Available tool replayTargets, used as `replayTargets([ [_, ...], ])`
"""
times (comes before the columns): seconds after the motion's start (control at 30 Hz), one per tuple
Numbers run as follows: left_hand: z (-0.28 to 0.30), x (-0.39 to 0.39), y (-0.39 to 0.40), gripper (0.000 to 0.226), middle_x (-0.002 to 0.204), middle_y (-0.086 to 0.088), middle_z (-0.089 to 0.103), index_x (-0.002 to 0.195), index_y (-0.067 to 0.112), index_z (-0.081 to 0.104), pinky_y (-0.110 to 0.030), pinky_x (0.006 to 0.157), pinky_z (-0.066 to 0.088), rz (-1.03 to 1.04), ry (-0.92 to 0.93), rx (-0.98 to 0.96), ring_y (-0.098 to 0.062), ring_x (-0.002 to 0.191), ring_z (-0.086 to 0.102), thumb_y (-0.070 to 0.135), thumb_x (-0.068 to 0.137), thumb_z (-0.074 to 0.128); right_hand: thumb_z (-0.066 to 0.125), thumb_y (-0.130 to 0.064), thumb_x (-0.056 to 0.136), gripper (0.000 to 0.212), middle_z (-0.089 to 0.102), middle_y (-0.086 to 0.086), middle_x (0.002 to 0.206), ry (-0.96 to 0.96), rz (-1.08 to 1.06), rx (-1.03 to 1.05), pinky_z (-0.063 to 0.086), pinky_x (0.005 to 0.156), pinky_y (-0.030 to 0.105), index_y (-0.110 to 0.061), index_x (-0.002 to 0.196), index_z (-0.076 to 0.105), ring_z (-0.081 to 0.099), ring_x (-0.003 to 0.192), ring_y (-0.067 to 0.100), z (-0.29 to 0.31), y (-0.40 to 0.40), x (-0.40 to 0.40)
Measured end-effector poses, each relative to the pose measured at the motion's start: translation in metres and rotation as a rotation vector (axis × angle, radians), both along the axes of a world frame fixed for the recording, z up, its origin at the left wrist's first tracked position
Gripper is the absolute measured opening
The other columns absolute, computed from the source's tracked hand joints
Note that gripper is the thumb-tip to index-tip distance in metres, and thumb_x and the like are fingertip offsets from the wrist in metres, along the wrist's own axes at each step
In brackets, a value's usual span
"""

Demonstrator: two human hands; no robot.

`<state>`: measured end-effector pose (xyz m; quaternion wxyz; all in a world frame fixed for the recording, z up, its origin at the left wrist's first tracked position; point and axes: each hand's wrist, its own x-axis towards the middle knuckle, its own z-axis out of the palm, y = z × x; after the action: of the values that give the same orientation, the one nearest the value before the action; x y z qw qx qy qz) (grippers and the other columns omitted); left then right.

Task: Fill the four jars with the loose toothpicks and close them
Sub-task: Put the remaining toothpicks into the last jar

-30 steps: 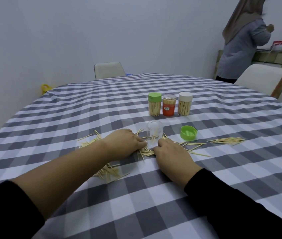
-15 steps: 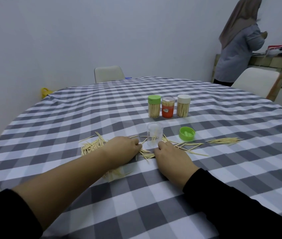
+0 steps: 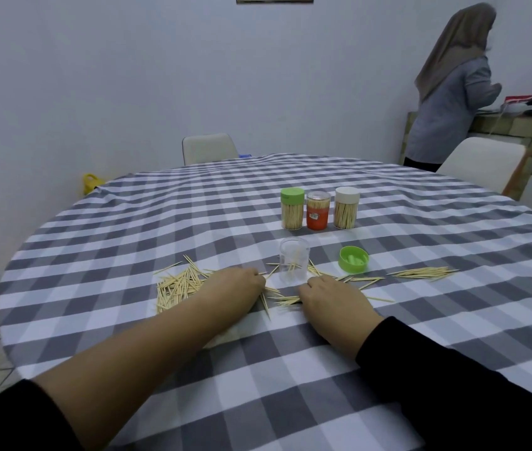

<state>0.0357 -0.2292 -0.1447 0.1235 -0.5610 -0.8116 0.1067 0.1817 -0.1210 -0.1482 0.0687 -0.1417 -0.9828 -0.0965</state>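
While resting on cloth:
Left hand (image 3: 235,288): knuckles up, fingers curled onto loose toothpicks (image 3: 180,284); grip unclear.
Right hand (image 3: 329,294): same, at 6 o'clock of open jar (image 3: 293,259).
Green lid (image 3: 353,259): 3 o'clock of jar.
Closed jars (image 3: 316,211): 12 o'clock.

Three closed jars (image 3: 319,208) stand behind the open jar (image 3: 293,259), its lid (image 3: 353,259) to the right.
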Motion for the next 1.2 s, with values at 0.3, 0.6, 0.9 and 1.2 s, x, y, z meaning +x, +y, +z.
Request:
replayTargets([
  [0.3, 0.006, -0.012, 0.007, 0.025, 0.103, -0.002, 0.065, 0.113, 0.021, 0.064, -0.031, 0.08, 0.05, 0.06, -0.201, 0.283, -0.02, 0.092, 0.06, 0.016, 0.097, 0.045, 0.042, -0.013, 0.098, 0.019, 0.061, 0.003, 0.096, 0.234, -0.156, -0.498, 0.039, 0.069, 0.028, -0.017, 0.101, 0.06, 0.053, 0.083, 0.018, 0.031, 0.042, -0.006],
  [0.6, 0.052, -0.022, 0.023, 0.017, 0.093, -0.004, 0.069, 0.1, 0.014, 0.069, -0.029, 0.067, 0.05, 0.206, -0.716, 0.806, -0.017, 0.08, 0.061, 0.017, 0.096, 0.053, 0.046, -0.01, 0.098, 0.023, 0.065, 0.0, 0.076, 0.958, -0.045, -1.187, 0.054, 0.084, 0.045, -0.015, 0.081, 0.062, 0.063, 0.078, 0.022, 0.065, 0.055, -0.046],
  [0.9, 0.049, -0.008, 0.056, 0.009, 0.089, -0.003, 0.074, 0.088, 0.023, 0.069, -0.031, 0.088, 0.053, 0.164, -1.402, 1.298, -0.02, 0.095, 0.069, 0.015, 0.088, 0.065, 0.05, -0.015, 0.096, 0.019, 0.07, -0.007, 0.085, 0.888, -0.076, -1.212, 0.044, 0.081, 0.026, -0.007, 0.095, 0.067, 0.063, 0.088, 0.007, 0.028, 0.048, -0.066],
  [1.2, 0.032, -0.001, 0.059, 0.008, 0.084, 0.011, 0.073, 0.091, 0.02, 0.073, -0.013, 0.071, 0.038, 0.221, -1.464, 1.261, 0.0, 0.087, 0.063, 0.02, 0.085, 0.068, 0.054, -0.022, 0.095, 0.015, 0.071, 0.005, 0.091, 0.823, -0.13, -1.295, 0.044, 0.07, 0.017, -0.019, 0.094, 0.069, 0.062, 0.084, 0.014, 0.018, 0.043, -0.062],
])
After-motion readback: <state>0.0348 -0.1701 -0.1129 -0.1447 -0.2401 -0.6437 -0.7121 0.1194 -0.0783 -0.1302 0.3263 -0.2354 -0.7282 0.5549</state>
